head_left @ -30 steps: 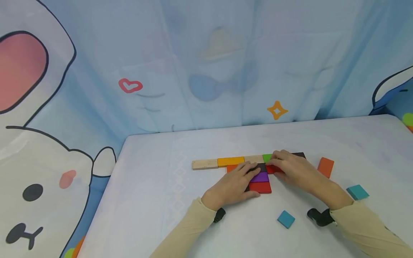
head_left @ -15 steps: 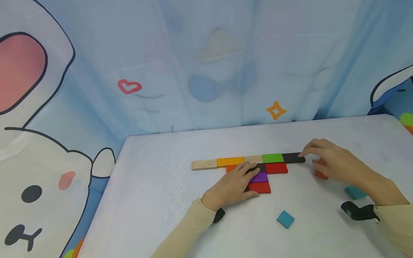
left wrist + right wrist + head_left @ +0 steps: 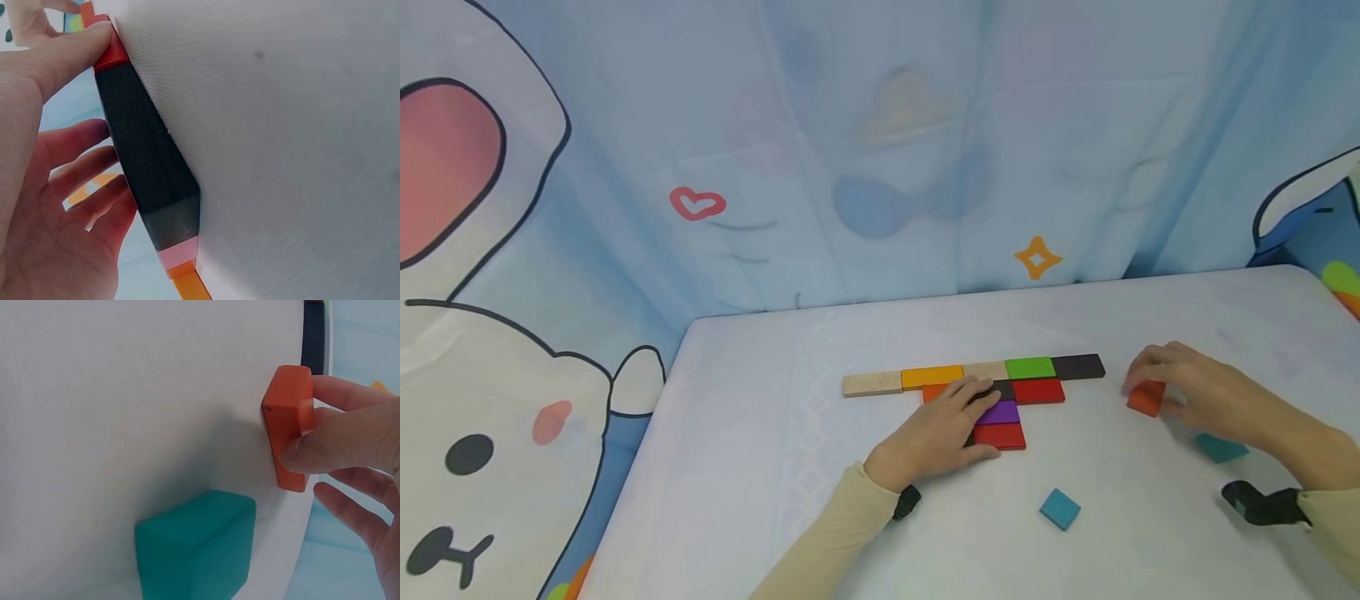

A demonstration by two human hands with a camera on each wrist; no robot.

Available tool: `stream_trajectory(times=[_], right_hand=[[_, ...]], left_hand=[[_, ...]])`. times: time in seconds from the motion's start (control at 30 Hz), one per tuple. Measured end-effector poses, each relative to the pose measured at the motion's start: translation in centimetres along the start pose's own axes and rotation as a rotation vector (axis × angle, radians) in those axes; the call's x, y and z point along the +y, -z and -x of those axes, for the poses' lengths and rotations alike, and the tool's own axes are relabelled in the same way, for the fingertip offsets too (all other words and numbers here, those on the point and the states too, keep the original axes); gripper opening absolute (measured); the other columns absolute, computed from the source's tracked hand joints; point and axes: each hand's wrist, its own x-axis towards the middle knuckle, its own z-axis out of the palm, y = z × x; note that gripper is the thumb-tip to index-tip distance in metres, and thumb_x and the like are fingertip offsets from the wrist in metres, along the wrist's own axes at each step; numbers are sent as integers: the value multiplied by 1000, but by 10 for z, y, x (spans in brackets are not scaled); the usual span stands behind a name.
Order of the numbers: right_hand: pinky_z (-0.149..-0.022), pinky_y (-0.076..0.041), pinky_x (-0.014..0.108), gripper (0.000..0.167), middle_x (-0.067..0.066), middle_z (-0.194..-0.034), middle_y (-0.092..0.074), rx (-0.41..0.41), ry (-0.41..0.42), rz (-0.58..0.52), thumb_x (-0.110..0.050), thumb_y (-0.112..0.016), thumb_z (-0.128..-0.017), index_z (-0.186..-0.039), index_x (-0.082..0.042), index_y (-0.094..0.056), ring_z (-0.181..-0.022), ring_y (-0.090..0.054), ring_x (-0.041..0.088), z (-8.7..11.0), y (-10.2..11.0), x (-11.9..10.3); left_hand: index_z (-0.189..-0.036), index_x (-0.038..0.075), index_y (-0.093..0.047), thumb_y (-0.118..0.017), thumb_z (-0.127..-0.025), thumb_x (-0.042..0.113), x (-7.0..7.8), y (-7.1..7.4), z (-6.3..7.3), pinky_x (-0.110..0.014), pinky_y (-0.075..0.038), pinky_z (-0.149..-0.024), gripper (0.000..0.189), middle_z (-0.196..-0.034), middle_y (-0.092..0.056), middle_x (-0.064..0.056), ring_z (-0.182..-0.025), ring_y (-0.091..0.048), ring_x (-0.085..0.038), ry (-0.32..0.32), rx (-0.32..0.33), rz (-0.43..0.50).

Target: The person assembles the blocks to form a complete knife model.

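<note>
A flat arrangement of coloured wooden blocks lies mid-table, its far row running from a plain wood block (image 3: 871, 384) through a yellow block (image 3: 932, 377) and a green block (image 3: 1030, 367) to a black block (image 3: 1078, 367). Nearer rows include a red block (image 3: 1039, 392) and a purple block (image 3: 998, 412). My left hand (image 3: 928, 442) rests over their left part, hiding some; in the left wrist view its thumb touches a red block (image 3: 112, 50) and its fingers lie along the black one's far side. To the right, my right hand (image 3: 1217, 392) pinches an orange block (image 3: 287, 419) between thumb and fingers.
One teal block (image 3: 1222, 448) lies under the right wrist, close to the orange block in the right wrist view. Another teal block (image 3: 1060, 509) sits nearer the front of the white table (image 3: 737, 467). Behind the table's far edge hangs a printed blue curtain (image 3: 865, 275).
My right hand has left the red block at the arrangement's right side, moved right and taken hold of the orange block, which has tilted. The left hand has stayed in place.
</note>
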Motion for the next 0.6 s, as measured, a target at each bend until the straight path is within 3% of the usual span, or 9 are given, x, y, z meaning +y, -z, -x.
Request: stream_trajectory(times=[0.27,0.6], right_hand=[[-86,-59,58,43,9,-109,-68,27,29,35,7,-95,-64,-100,-12,-80,-104,-60,36,0,-4,2],[-84,-59,61,46,13,-103,-66,-11,-49,4,8,-93,-68,-109,-2,-77,-95,-64,36,0,-5,0]], left_hand=[[-159,8,-45,-63,-103,50,-1,0,0,-26,-30,-122,72,-164,-40,-9,-152,-36,-24,-6,6,-6],[-159,8,-45,-63,-104,49,0,0,-1,-26,-29,-122,71,-164,-40,-9,-152,-36,-24,-1,-4,-3]])
